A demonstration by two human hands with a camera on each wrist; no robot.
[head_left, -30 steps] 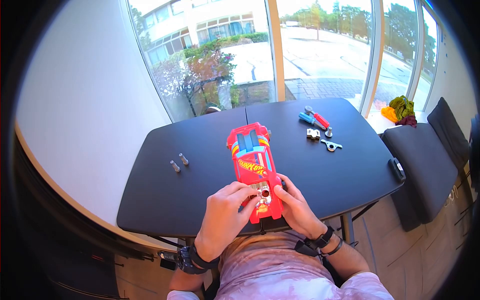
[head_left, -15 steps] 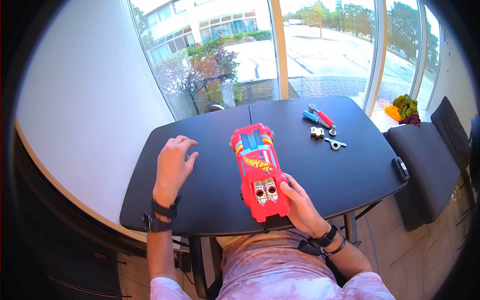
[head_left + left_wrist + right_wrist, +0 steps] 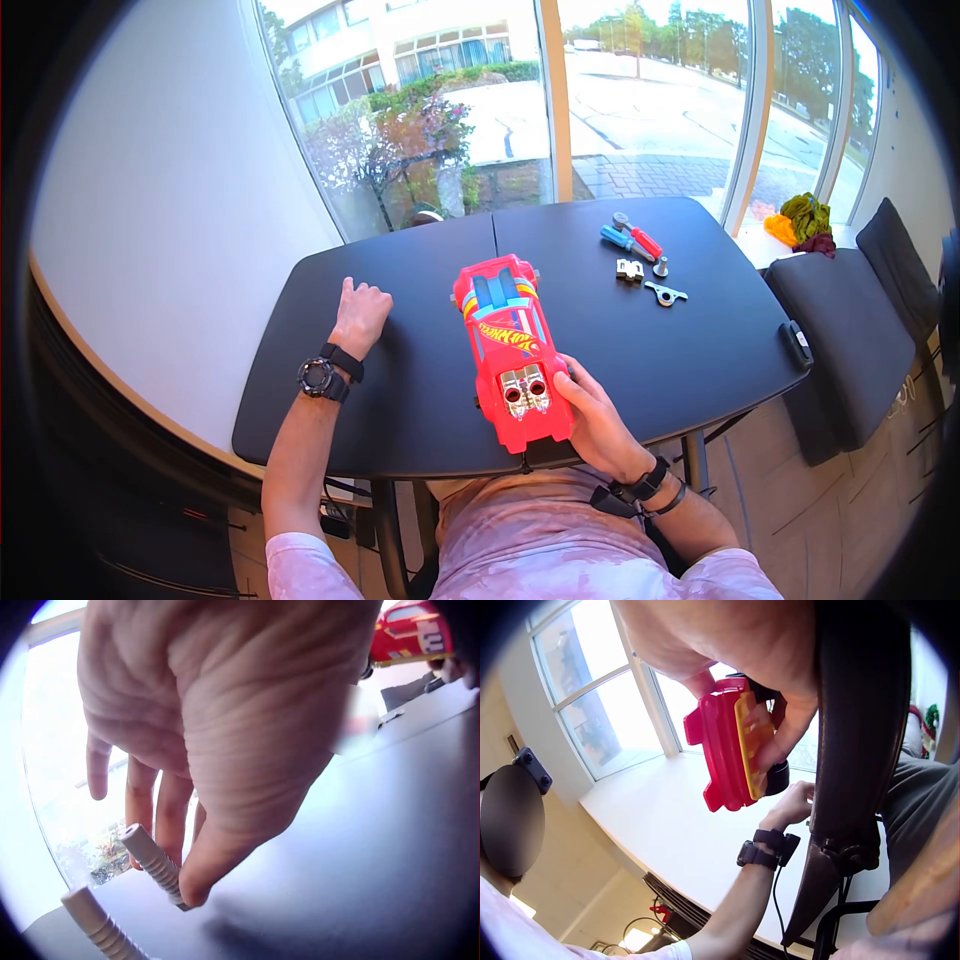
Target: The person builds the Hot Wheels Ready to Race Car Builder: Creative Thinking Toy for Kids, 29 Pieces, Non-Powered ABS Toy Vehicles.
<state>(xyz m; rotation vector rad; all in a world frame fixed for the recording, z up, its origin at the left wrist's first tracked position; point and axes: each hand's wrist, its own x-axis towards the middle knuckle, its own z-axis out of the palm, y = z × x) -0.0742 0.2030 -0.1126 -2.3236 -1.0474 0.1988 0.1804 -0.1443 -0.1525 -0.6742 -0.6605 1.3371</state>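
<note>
A red toy car (image 3: 510, 350) with chrome engine parts is gripped at its near right side by my right hand (image 3: 598, 420). In the right wrist view, fingers hold the car (image 3: 724, 750) near its yellow part. My left hand (image 3: 362, 315) is low over the left half of the table, bent at the fingers. Beneath that hand (image 3: 225, 742), the left wrist view shows one grey ribbed peg (image 3: 154, 859) beside the thumb and in front of the fingers; whether it is pinched is unclear. A second peg (image 3: 97, 919) stands nearer the camera.
On the black table (image 3: 420, 420), at the back right, lie a blue screwdriver (image 3: 617, 237), a red one (image 3: 647, 245), a chrome part (image 3: 629, 270), another grey peg (image 3: 660, 267) and a grey bracket (image 3: 665, 293). A black object (image 3: 796, 342) sits at the right edge.
My left hand has left the car's engine area and moved left to the two pegs, its fingers now lower and more bent. The right hand still holds the car.
</note>
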